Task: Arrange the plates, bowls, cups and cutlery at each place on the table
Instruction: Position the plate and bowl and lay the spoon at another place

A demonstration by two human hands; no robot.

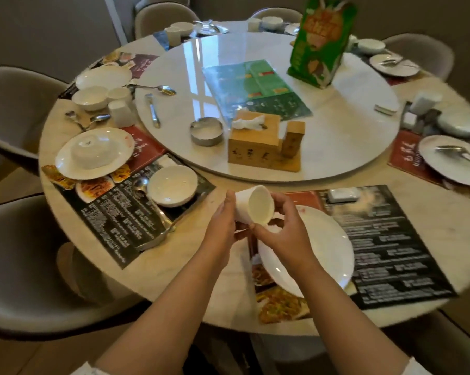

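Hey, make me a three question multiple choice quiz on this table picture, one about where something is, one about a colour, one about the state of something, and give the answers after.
1. Where is the wooden tissue box?
A. on the round turntable
B. on a chair
C. on the near plate

2. What colour is the tall standing card?
A. blue
B. green
C. black

3. How is the white cup held?
A. standing upright on a placemat
B. upside down on a plate
C. tipped on its side between both hands

Answers: 1 A, the box stands on the turntable beside a metal dish. 2 B, its faces are mostly green. 3 C, the left hand and right hand grip it, mouth facing the camera, above the near plate.
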